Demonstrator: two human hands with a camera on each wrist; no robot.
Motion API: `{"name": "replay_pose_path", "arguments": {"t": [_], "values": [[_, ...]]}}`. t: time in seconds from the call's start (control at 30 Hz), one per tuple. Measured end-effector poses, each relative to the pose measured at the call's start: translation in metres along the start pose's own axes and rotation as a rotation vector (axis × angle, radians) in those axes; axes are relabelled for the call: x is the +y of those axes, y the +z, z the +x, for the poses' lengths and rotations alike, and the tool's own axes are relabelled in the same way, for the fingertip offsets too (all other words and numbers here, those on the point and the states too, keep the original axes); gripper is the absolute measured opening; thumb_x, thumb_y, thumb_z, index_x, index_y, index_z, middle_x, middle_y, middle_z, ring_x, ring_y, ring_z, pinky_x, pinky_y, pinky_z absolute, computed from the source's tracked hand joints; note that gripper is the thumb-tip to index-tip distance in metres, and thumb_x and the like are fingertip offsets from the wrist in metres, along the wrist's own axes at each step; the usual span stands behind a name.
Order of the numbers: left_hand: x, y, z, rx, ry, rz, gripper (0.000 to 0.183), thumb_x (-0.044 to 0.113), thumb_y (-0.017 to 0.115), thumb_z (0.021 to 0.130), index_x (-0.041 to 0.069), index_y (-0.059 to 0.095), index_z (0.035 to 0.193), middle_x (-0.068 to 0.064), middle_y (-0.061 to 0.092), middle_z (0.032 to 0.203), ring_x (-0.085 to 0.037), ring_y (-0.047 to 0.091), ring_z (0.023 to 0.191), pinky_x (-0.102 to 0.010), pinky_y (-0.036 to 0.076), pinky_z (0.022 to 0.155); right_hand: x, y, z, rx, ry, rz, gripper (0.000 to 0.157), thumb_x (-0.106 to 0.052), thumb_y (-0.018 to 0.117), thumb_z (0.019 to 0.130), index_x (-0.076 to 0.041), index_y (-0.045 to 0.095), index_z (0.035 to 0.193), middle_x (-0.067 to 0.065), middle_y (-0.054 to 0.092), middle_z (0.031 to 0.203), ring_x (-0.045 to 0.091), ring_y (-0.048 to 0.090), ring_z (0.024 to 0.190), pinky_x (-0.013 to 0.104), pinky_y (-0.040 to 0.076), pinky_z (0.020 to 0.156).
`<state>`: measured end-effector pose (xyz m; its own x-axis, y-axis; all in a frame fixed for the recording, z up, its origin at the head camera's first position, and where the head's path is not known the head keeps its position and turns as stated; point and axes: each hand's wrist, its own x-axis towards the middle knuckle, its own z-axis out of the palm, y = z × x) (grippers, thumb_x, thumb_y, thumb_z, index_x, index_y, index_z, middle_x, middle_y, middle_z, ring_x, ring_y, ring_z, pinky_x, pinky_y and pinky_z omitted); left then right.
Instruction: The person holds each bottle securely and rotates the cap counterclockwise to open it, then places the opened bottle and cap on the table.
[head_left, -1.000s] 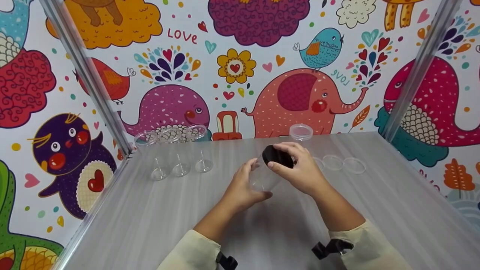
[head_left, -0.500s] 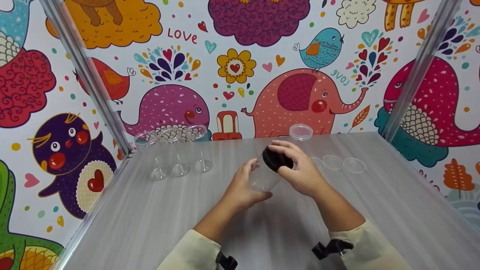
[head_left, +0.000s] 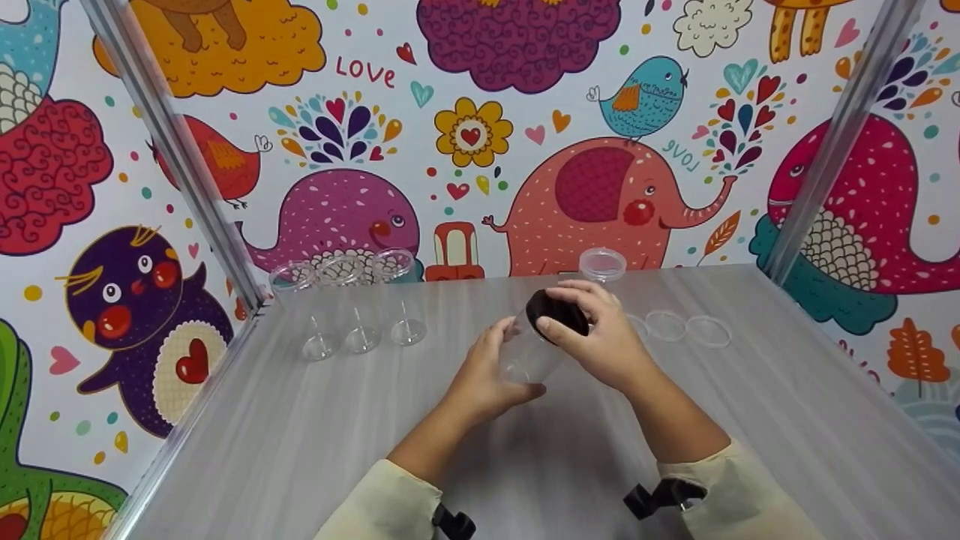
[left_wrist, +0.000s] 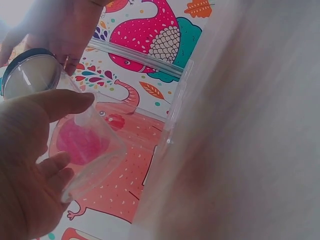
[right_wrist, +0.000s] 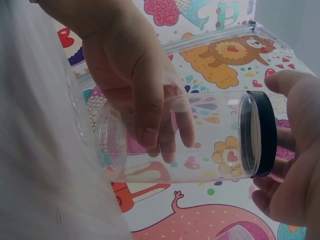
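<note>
A clear plastic jar [head_left: 521, 364] with a black lid [head_left: 556, 316] is held tilted above the table, its lid end up and to the right. My left hand [head_left: 484, 375] grips the jar's body, thumb on the near side, fingers on the other. Around the rim of the black lid curl the thumb and fingers of my right hand [head_left: 611, 341]. In the right wrist view the lid [right_wrist: 266, 134] sits on the mouth of the jar [right_wrist: 200, 167]; whether it is tight cannot be told. The left wrist view shows nothing inside the jar [left_wrist: 100, 145].
Three clear jars [head_left: 407, 332] stand upright without black lids on the left of the grey table [head_left: 300, 435]. Another clear jar [head_left: 602, 264] stands at the back, partly behind my right hand. Several clear round discs or rings [head_left: 709, 331] lie to its right.
My right thumb and fingers shifted round the lid half a second ago, and the thumb is now back at the lid's near edge. The left hand and jar have stayed in place.
</note>
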<state>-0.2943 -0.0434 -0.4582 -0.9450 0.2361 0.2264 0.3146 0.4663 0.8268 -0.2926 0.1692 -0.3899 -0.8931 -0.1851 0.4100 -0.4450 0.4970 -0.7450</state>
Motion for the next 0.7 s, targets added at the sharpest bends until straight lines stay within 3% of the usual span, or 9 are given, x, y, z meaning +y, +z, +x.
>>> {"name": "replay_pose_path", "arguments": {"t": [0.13, 0.47, 0.7], "values": [[-0.0004, 0.0004, 0.0002, 0.002, 0.000, 0.005, 0.107, 0.033, 0.098, 0.072, 0.021, 0.040, 0.161, -0.006, 0.054, 0.158, -0.033, 0.056, 0.141, -0.062, 0.052, 0.115, 0.0002, 0.0002, -0.0005, 0.002, 0.019, -0.017, 0.051, -0.044, 0.081, 0.092, -0.024, 0.072, 0.138, 0.005, 0.061, 0.149, 0.032, 0.046, 0.142, 0.061, 0.052, 0.111], [0.0000, -0.0001, -0.0001, 0.007, -0.006, 0.008, 0.105, 0.034, 0.098, 0.073, 0.021, 0.040, 0.160, -0.007, 0.055, 0.158, -0.031, 0.054, 0.142, -0.063, 0.048, 0.118, -0.0009, 0.0001, -0.0030, -0.038, -0.055, 0.060, 0.044, -0.023, 0.076, 0.094, -0.025, 0.072, 0.138, 0.002, 0.058, 0.155, 0.031, 0.052, 0.143, 0.060, 0.054, 0.113], [0.0000, -0.0001, -0.0010, 0.007, -0.006, -0.008, 0.105, 0.034, 0.097, 0.073, 0.021, 0.041, 0.160, -0.004, 0.055, 0.158, -0.029, 0.051, 0.145, -0.061, 0.045, 0.121, -0.0011, 0.0005, -0.0027, -0.051, -0.095, 0.091, 0.047, -0.010, 0.068, 0.091, -0.026, 0.073, 0.136, -0.003, 0.059, 0.155, 0.026, 0.055, 0.139, 0.049, 0.056, 0.108]]}}
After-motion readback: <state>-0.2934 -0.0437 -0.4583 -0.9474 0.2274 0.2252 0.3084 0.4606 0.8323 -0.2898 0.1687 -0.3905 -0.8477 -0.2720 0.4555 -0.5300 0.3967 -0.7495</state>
